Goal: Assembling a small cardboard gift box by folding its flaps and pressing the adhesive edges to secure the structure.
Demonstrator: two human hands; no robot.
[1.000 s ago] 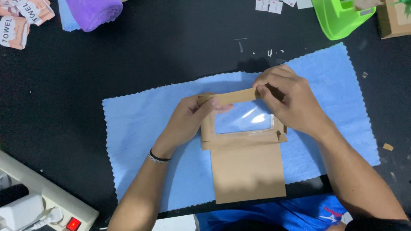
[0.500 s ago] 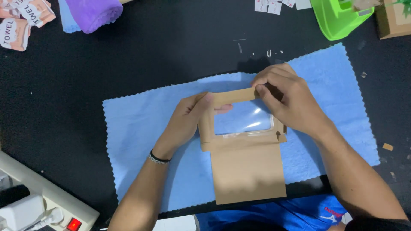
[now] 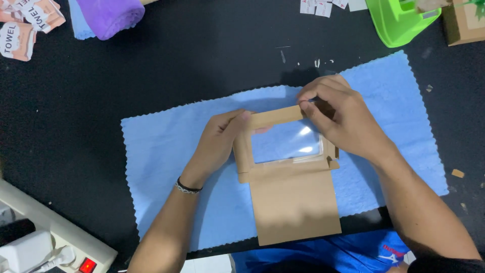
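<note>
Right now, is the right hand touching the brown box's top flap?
Touching. The head view shows the right hand pinching the top flap of the brown windowed box at its right end.

**Free room and obstacles about the hands**

Both hands meet over the flat brown cardboard box (image 3: 293,197) at mid-cloth; the left hand (image 3: 217,144) blocks its left edge, the right hand (image 3: 341,119) its far right corner, and both forearms slant in from the near edge. The blue cloth (image 3: 161,167) lies open to the left of the left hand and to the right of the right forearm. Beyond the cloth, a wide strip of black worktop (image 3: 202,60) is open. Obstacles stand only at the margins: purple rolled towel (image 3: 108,15) and paper labels (image 3: 25,25) far left, green plastic holder (image 3: 399,23) and small brown box (image 3: 467,23) far right, white power strip (image 3: 55,242) near left.
</note>
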